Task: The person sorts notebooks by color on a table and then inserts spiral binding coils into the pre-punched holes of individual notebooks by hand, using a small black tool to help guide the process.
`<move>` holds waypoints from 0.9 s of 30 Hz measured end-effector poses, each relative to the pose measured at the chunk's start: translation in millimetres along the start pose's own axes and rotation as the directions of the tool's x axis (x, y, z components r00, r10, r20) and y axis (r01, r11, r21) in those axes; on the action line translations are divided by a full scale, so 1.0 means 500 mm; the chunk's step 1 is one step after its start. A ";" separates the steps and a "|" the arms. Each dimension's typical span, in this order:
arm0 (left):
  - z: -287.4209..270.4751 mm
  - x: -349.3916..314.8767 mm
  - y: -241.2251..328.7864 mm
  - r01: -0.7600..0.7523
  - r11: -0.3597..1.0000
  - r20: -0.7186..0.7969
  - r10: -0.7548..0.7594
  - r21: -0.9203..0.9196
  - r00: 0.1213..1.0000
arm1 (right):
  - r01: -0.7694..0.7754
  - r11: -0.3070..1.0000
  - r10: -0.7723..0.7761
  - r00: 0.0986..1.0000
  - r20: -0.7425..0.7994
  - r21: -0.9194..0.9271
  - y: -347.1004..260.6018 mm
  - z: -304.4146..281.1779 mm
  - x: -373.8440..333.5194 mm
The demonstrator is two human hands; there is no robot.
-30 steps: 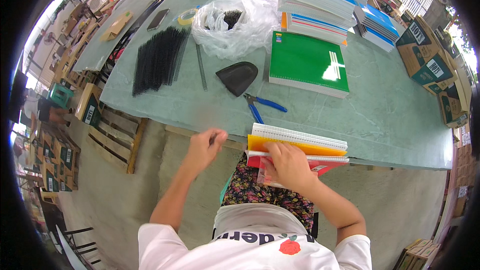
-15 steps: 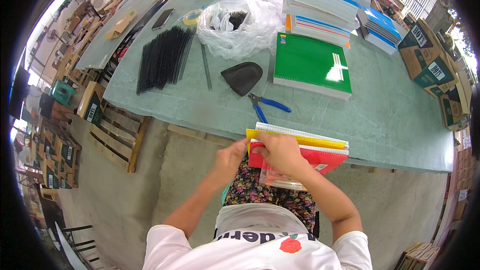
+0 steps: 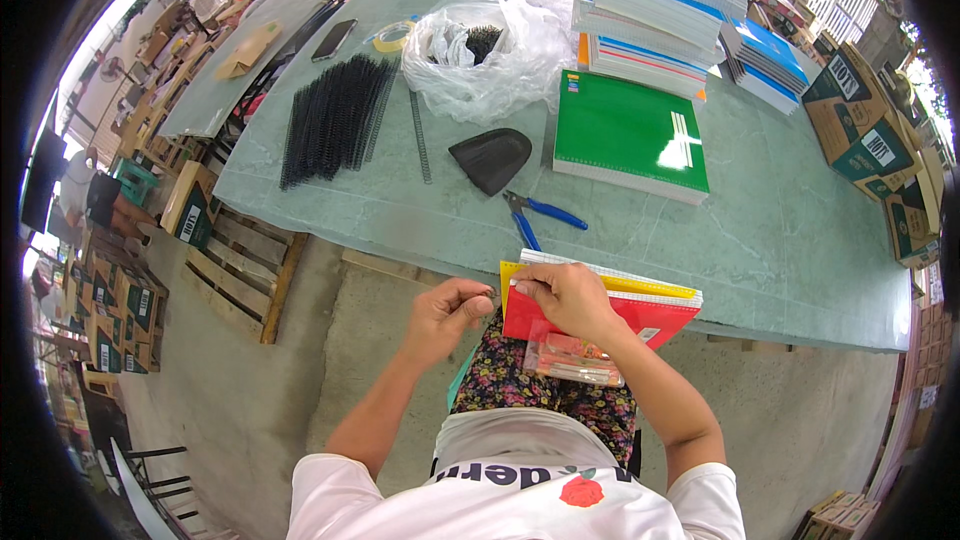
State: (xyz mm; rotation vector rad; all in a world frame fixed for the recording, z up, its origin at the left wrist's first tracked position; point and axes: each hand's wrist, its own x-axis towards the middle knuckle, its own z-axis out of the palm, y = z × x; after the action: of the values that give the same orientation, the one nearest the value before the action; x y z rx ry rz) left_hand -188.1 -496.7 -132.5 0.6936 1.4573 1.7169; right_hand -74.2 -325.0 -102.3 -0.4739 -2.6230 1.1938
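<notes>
Red book point(image 3: 662, 317) sat by the table's point(image 3: 790, 250) near edge, right hand point(image 3: 572, 300) pinching its left end. Left hand point(image 3: 447, 320) pinched shut, on what I couldn't tell. Likely binding; next called for steady holding.

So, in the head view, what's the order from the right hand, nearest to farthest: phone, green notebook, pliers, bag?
1. Pliers, just beyond the right hand
2. Green notebook, beyond, rightward
3. Bag, farther back, leftward
4. Phone, far left
</notes>
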 end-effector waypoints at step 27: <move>0.025 0.048 0.008 -0.119 0.765 0.163 0.019 0.633 0.986 | 0.305 0.935 -0.325 0.941 -0.091 -0.182 0.030 0.020 -0.038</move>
State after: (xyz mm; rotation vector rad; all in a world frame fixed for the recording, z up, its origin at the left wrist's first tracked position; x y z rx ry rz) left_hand -192.2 -470.2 -127.8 1.2204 1.9453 1.1504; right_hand -57.1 -329.9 -121.6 -0.1342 -2.5792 0.8250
